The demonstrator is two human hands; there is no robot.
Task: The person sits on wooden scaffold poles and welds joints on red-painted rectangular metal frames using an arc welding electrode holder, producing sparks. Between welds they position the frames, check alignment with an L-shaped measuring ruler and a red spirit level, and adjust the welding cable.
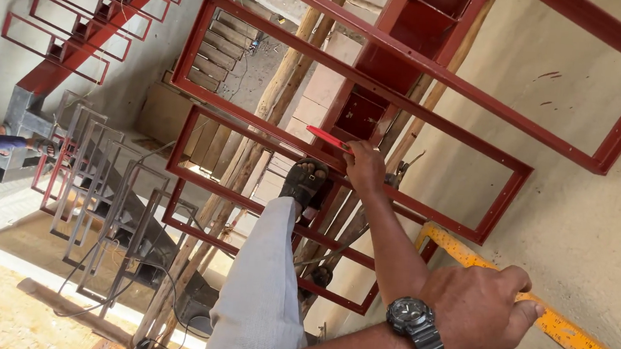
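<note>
Red steel stair frames (376, 113) fill the view, open rectangles stacked up a central beam, with wooden poles (288, 83) leaning behind them and a grey trouser leg (260, 282) ending in a sandalled foot (304, 181) resting on a frame rail. Unpainted grey frames (100, 178) stand at 9 o'clock.

The right hand (364, 164), fingers pinched together, holds a red marker (328, 139) against the frame near centre; the marker's long axis runs from 10 to 4 o'clock.

The left hand (482, 309), wearing a black wristwatch (417, 327), is curled shut over a yellow measuring square (580, 342) at 4 o'clock, against the plaster wall (589, 236); its long arm slants from 10 to 4 o'clock.
</note>
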